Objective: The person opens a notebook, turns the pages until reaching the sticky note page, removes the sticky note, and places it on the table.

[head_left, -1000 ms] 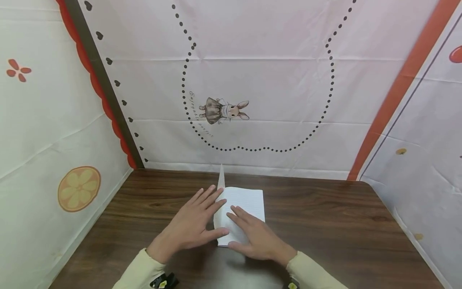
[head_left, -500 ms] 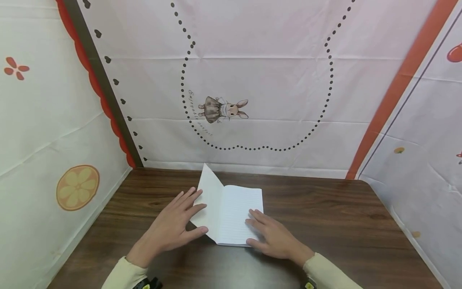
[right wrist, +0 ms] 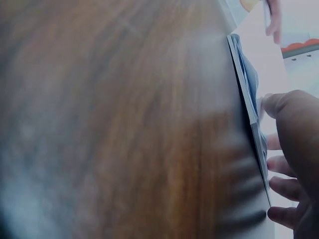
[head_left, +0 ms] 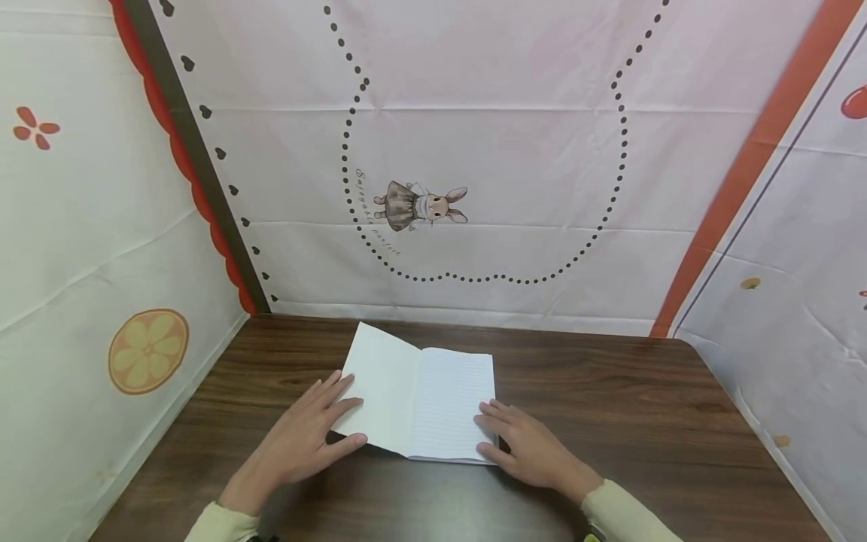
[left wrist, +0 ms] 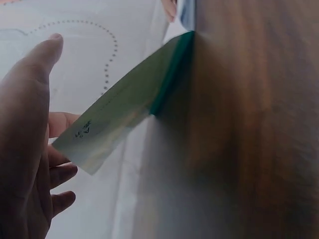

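Note:
A notebook (head_left: 452, 406) lies opened on the table, its lined right page facing up. Its blank inner front cover (head_left: 382, 388) leans out to the left, tilted up off the tabletop. My left hand (head_left: 301, 433) touches the cover's outer edge with spread, fairly straight fingers. The left wrist view shows the cover's pale green outside (left wrist: 117, 102) with small dark print, and a dark green spine strip (left wrist: 174, 72). My right hand (head_left: 531, 452) rests its fingertips and thumb on the right edge of the pages. In the right wrist view the page block (right wrist: 244, 79) bulges slightly at its lower edge.
The dark wood-grain table (head_left: 623, 421) extends around the notebook. A white printed cloth (head_left: 488, 173) with a rabbit figure hangs behind its far edge, and further cloth walls (head_left: 88, 248) stand at both sides.
The cover has swung from nearly upright over to the left. My left hand has moved left with it, while my right hand has slid right across the page to its outer edge.

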### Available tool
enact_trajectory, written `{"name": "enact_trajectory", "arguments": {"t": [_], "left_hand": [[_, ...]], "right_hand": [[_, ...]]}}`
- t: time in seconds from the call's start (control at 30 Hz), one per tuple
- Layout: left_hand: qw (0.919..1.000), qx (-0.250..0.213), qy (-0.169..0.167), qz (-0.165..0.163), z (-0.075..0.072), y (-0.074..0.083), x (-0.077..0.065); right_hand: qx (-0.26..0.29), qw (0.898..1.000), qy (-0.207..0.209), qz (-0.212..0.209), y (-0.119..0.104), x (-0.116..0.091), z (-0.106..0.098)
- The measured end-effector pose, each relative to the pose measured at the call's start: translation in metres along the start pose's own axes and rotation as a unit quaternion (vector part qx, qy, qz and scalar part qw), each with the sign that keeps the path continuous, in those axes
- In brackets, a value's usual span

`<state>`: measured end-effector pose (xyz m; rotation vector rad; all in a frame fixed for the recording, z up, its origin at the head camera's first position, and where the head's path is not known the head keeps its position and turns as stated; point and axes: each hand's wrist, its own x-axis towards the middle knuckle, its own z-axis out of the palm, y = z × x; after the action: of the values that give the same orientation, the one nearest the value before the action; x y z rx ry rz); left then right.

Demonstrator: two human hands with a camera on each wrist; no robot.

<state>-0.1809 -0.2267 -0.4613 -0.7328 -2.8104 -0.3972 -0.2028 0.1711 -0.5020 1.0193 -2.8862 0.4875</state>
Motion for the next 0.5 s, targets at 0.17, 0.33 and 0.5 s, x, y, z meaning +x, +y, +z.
{"name": "enact_trajectory", "arguments": {"t": [0.17, 0.33, 0.5], "left_hand": [[0.9995, -0.015, -0.022, -0.017, 0.013, -0.009, -0.007], [0.9977, -0.03, -0.058, -0.018, 0.021, -0.014, -0.01], [0.9954, -0.039, -0.085, -0.022, 0.026, -0.016, -0.013]], "right_hand": [[-0.001, 1.0, -0.006, 0.008, 0.001, -0.001, -0.002], [-0.001, 1.0, -0.011, 0.012, 0.003, -0.003, -0.002], [0.002, 1.0, -0.014, 0.014, 0.007, -0.005, -0.001]]}}
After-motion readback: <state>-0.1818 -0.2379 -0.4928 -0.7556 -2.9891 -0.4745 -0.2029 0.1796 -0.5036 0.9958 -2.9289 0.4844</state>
